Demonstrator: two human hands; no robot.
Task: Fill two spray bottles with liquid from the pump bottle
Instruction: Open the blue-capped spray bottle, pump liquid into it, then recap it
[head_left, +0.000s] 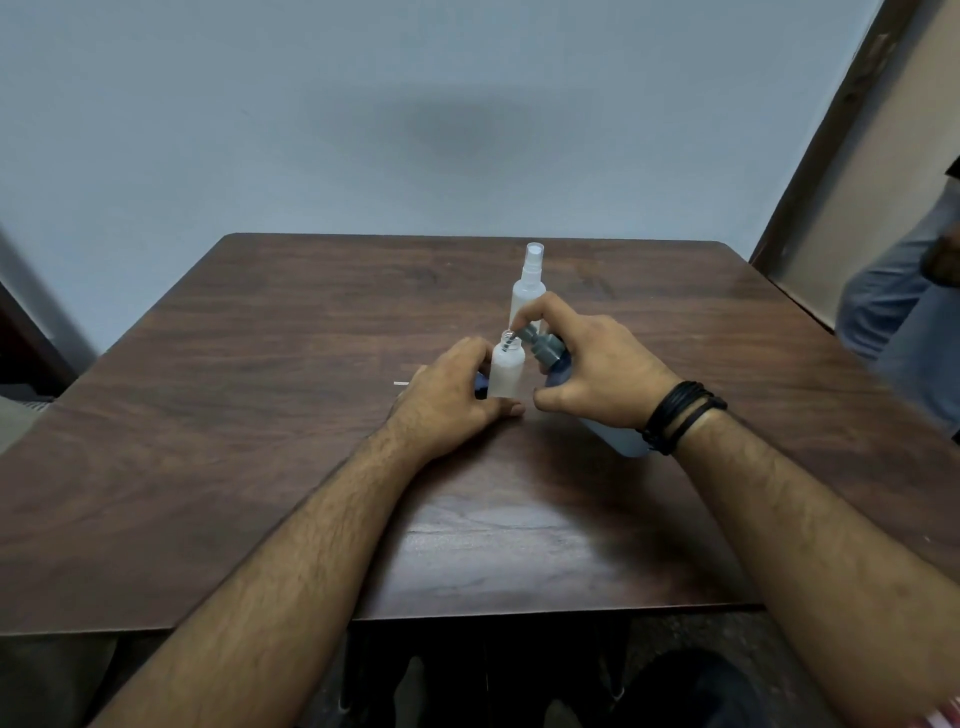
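Setting: brown wooden table (260, 467) against a pale blue wall (311, 104).
Open bottle: small spray bottle (506, 371), uncapped, upright at table centre, steadied by the left hand (452, 395), fingers curled round its base.
Pump bottle: tilted (558, 364), gripped by the right hand (597, 374), forefinger on the pump head, spout at the open neck.
Second bottle: capped sprayer (530, 291) standing just behind, untouched.
Loose part: white tube (401, 384) seen left of the left hand.
Handling: spout to be kept inside the neck, pumped slowly, base held firm against tipping.
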